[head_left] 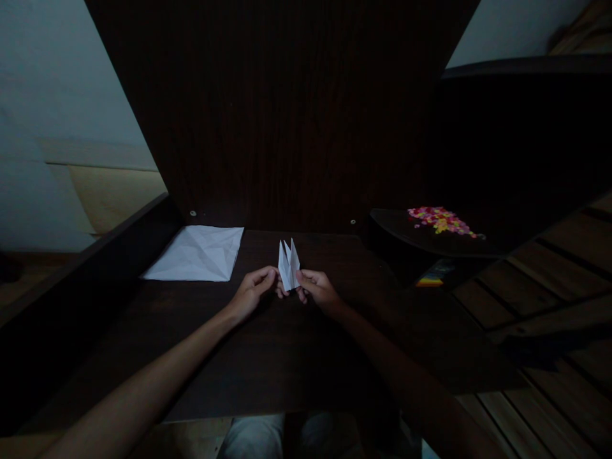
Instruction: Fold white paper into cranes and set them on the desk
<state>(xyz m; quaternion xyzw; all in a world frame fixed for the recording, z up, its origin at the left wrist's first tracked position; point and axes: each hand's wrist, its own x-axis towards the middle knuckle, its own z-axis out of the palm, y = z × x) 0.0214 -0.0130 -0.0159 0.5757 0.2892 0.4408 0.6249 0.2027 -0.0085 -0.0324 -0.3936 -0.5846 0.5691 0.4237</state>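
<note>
A small folded white paper piece (289, 268), with narrow points sticking up, is held upright between my two hands above the dark desk. My left hand (255, 290) grips its left edge, the thumb in front and fingers curled behind. On the other side, my right hand (318, 289) pinches the lower right part between thumb and fingers. Part of the fingers behind the paper is hidden. Left of my left hand, creased white paper sheets (198, 254) lie flat on the desk.
The dark wooden desk (268, 357) has a raised side panel (95, 255) on the left and a tall back panel (277, 115). A corner shelf (392, 223) at the right bears a heap of small pink and yellow pieces (442, 220). Slatted wood (549, 280) lies beyond the desk's right side.
</note>
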